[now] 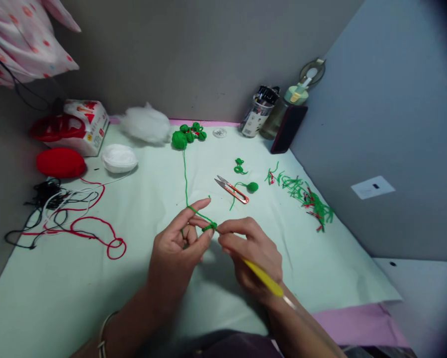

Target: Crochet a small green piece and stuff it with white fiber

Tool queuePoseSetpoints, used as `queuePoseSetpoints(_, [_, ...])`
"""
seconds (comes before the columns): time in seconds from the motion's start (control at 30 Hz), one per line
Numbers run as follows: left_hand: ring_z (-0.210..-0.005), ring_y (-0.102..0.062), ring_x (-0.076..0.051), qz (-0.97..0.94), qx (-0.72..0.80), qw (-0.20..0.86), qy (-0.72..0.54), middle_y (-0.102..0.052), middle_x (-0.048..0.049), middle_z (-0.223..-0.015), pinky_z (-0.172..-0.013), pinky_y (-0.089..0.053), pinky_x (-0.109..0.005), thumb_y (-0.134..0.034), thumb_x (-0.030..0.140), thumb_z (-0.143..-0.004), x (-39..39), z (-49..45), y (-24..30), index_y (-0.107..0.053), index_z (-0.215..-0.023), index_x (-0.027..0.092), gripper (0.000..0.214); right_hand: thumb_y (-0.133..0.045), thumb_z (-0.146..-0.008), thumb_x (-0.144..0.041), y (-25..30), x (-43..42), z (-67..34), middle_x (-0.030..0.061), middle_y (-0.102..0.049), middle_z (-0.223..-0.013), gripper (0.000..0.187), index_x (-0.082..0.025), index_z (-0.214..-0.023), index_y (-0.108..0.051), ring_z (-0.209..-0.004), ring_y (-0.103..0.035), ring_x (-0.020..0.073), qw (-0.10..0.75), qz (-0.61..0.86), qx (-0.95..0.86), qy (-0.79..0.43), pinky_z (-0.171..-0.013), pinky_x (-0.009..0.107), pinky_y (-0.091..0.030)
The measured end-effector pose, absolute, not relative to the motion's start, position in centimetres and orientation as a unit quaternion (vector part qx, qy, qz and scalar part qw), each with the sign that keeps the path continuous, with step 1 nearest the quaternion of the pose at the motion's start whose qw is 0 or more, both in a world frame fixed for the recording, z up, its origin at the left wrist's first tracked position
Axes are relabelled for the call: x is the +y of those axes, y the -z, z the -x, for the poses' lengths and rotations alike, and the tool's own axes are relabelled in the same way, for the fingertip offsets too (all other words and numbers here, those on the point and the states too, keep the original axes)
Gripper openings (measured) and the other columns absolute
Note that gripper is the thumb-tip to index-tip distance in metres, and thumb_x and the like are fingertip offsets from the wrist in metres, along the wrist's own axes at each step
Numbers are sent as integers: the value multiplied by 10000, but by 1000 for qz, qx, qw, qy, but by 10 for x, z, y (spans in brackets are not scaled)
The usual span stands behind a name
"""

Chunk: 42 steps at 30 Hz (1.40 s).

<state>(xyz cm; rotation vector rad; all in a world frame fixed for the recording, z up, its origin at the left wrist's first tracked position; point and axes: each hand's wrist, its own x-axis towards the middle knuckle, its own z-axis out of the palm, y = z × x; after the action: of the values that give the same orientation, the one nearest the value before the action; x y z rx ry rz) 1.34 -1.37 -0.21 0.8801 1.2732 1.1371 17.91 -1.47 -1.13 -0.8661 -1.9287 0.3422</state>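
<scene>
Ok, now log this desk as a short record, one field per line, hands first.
Left hand: pinches a small green piece
Right hand: grips a yellow-handled tool, its tip at the piece; tip shape too small to tell
Strand: runs from the green yarn ball to the left hand's index finger
Snips: orange-handled, lying beyond the hands
Left side: red yarn ball, white yarn ball, tangled black yarn
Back: fluffy white fibre
Right side: scattered green and red scraps
</scene>
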Motion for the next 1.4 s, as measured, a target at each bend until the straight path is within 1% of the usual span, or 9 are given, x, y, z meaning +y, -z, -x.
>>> queuePoseSetpoints(0.13, [-490,-475,-32,-326,497,629,-501,-600,57,-822,-473,-408,-188,-856,177,-763,-11,-14,0,-691,-1352,224,613,-606,-999,-86,19,-18,-178,80,-779,-1082,268,-243,-1183,-720,-915,-734,189,463,366,-805,-55,-738,317,-637])
queuePoseSetpoints(0.33, [-459,-360,-17,-242,393,758,-461,-545,93,-720,-424,-341,-151,-865,241,-799,-7,-10,-4,-528,-1504,147,787,-645,-968,-61,21,-18,-180,57,-779,-1090,420,-288,-1314,-715,-966,-762,211,456,359,-814,-1,-773,338,-662])
queuePoseSetpoints(0.57, [-414,-346,30,-240,374,765,-466,-600,62,-836,-413,-262,-158,-834,202,-831,-2,-3,-2,-625,-1407,187,613,-628,-1023,-200,10,-7,-174,54,-738,-860,181,-233,-999,-805,-714,-672,175,628,372,-575,-370,-623,324,-590])
queuePoseSetpoints(0.77, [-422,-398,30,-271,388,738,-481,-610,50,-890,-417,-262,-167,-831,222,-846,-5,-4,1,-684,-1349,249,524,-716,-984,-289,14,0,-171,38,-737,-838,135,-233,-928,-825,-655,-643,135,630,353,-474,-504,-583,268,-556])
queuePoseSetpoints(0.93, [-453,-453,4,-296,405,725,-472,-611,58,-824,-448,-318,-173,-846,261,-851,-8,-7,4,-697,-1335,249,506,-705,-994,-237,15,-3,-165,52,-796,-944,134,-276,-1000,-833,-828,-717,184,612,371,-566,-409,-685,319,-610])
queuePoseSetpoints(1.07, [-481,-492,-14,-282,415,708,-497,-640,51,-810,-450,-337,-164,-879,269,-820,-8,-11,6,-695,-1340,227,554,-675,-984,-113,15,-14,-165,56,-782,-1031,276,-305,-1125,-815,-877,-733,188,561,411,-673,-254,-708,330,-614])
queuePoseSetpoints(1.17, [-434,-362,7,-224,383,759,-476,-603,67,-730,-425,-317,-147,-892,268,-798,-6,-11,4,-722,-1305,185,542,-692,-957,-83,14,-16,-169,73,-779,-1116,324,-306,-1157,-816,-962,-729,210,523,403,-729,-181,-789,362,-612])
queuePoseSetpoints(1.3, [-442,-172,-2,-170,358,795,-458,-400,123,-580,-407,-273,-124,-862,192,-801,-2,-7,0,-805,-1163,170,368,-658,-1014,-183,14,-6,-174,36,-757,-902,195,-280,-1052,-823,-765,-681,167,603,403,-599,-340,-687,322,-573])
queuePoseSetpoints(1.4, [-431,-233,21,-201,373,774,-470,-561,73,-725,-409,-288,-131,-849,179,-803,-1,-5,0,-825,-1123,220,324,-679,-1017,-268,16,1,-174,16,-731,-867,149,-278,-988,-826,-667,-632,129,619,369,-498,-482,-632,286,-538])
